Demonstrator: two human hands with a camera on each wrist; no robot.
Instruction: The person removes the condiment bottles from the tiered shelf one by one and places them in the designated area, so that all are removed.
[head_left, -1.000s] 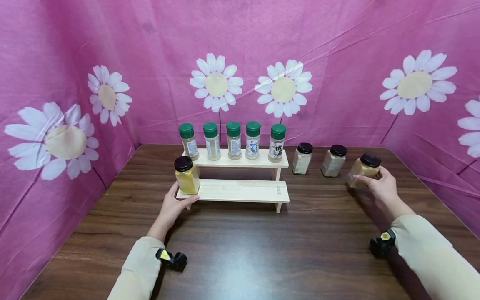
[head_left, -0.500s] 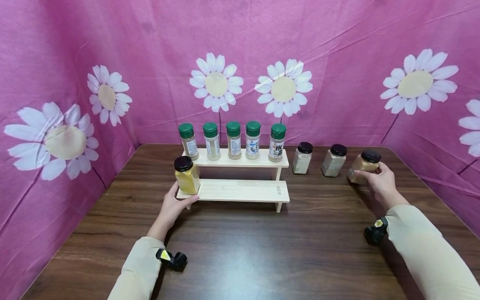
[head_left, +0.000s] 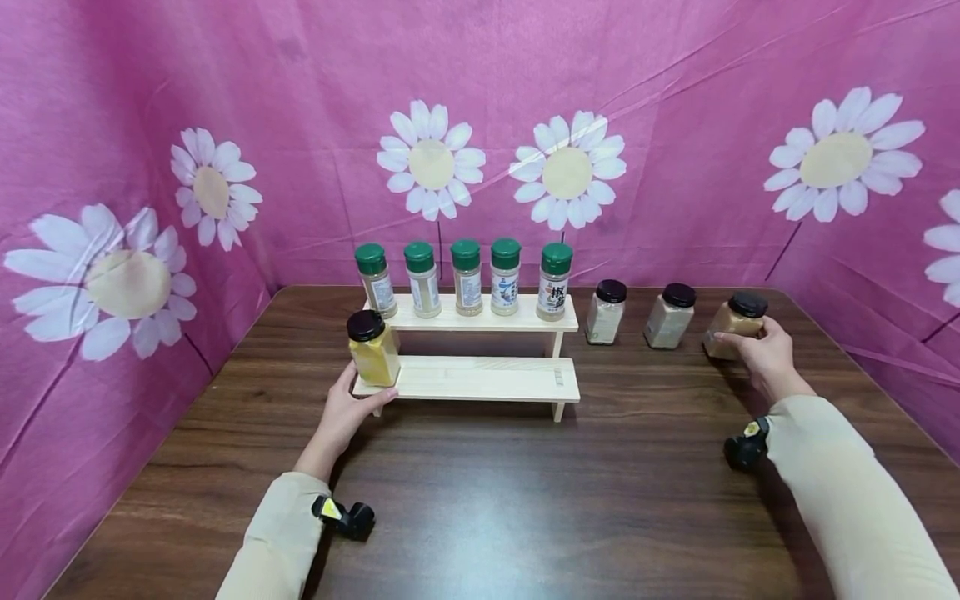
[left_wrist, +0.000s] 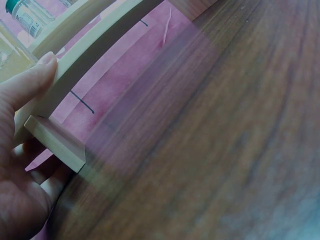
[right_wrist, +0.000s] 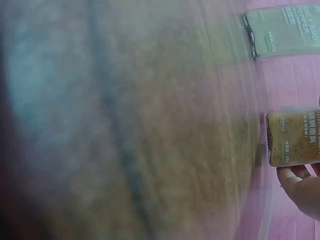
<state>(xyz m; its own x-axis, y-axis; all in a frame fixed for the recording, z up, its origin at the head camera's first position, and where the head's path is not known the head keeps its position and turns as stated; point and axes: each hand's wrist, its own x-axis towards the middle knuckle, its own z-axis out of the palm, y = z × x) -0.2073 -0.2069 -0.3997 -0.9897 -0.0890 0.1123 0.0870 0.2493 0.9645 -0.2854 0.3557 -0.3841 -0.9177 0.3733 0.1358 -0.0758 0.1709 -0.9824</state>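
Observation:
In the head view my left hand [head_left: 351, 410] grips the left end of a two-step wooden rack [head_left: 487, 379]. The left wrist view has the thumb [left_wrist: 37, 80] over the front edge of the lower step, with the other fingers below, behind the leg [left_wrist: 57, 142]. Close above that hand, a black-lidded jar of yellow spice [head_left: 377, 358] stands on the lower step. On the far right my right hand [head_left: 771, 358] holds a jar of brown spice [head_left: 726, 331], also black-lidded, between thumb and fingers. Its printed side [right_wrist: 295, 137] faces the right wrist camera.
Several green-capped spice shakers [head_left: 467, 287] line the rack's upper step. Two black-lidded jars, one pale [head_left: 604, 321] and one greyish [head_left: 669, 323], stand on the dark wooden table [head_left: 480, 508] between rack and right hand. A pink flowered cloth [head_left: 495, 75] hangs behind.
My right hand and forearm have shifted slightly forward; the brown jar, tilted before, now stands more upright. The left hand keeps its grip on the rack. The head view has shifted slightly.

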